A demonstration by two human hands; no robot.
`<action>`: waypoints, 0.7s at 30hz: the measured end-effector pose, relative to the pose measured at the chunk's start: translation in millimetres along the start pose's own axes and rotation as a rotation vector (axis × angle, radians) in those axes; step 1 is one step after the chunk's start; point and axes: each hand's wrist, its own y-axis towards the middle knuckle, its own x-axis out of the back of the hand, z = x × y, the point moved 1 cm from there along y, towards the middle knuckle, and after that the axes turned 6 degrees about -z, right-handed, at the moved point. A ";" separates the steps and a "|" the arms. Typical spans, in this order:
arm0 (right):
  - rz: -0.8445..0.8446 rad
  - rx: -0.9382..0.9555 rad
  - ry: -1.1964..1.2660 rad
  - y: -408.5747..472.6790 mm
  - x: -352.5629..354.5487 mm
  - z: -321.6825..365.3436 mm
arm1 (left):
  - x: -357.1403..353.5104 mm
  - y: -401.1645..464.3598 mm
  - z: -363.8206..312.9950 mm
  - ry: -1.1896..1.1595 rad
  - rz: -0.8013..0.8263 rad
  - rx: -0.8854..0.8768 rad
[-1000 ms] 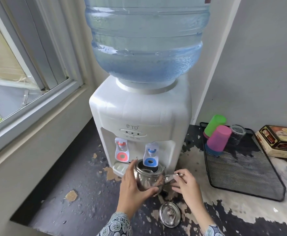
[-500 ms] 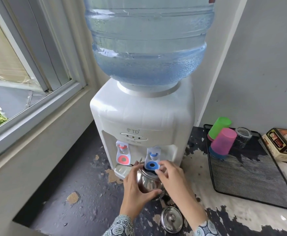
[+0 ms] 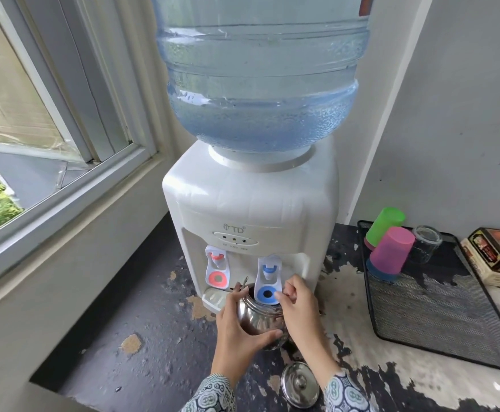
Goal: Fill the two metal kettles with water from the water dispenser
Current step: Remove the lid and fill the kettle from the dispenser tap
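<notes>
Polished steel shows between the two hands: a round, lidless metal kettle (image 3: 259,318) stands on the worn dark countertop (image 3: 141,319) under the blue-buttoned cold tap (image 3: 268,282) of the white tabletop water dispenser (image 3: 251,203). The left hand (image 3: 238,328) curls round the kettle's left flank, thumb lying across its front. The right hand (image 3: 299,307) is just right of the kettle's mouth, its fingertips pinching the right edge of the blue tap lever. Left of that lever hangs the red-buttoned hot tap (image 3: 217,270). Nearer the person than both hands, the round steel kettle lid (image 3: 300,384) lies on the counter. Well right of the grip, a black mesh tray (image 3: 438,322) carries upturned green (image 3: 385,226) and pink plastic cups (image 3: 392,252).
</notes>
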 end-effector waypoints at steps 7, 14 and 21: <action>-0.132 0.010 0.182 -8.7 17.3 0.2 | -0.5 1.3 3.9 -0.023 0.003 -0.007; -0.090 0.073 0.310 6.2 35.9 21.0 | -2.5 0.5 1.6 -0.021 -0.011 -0.006; -0.079 0.038 0.391 -2.0 33.3 25.3 | -0.8 0.8 4.1 -0.021 0.002 -0.011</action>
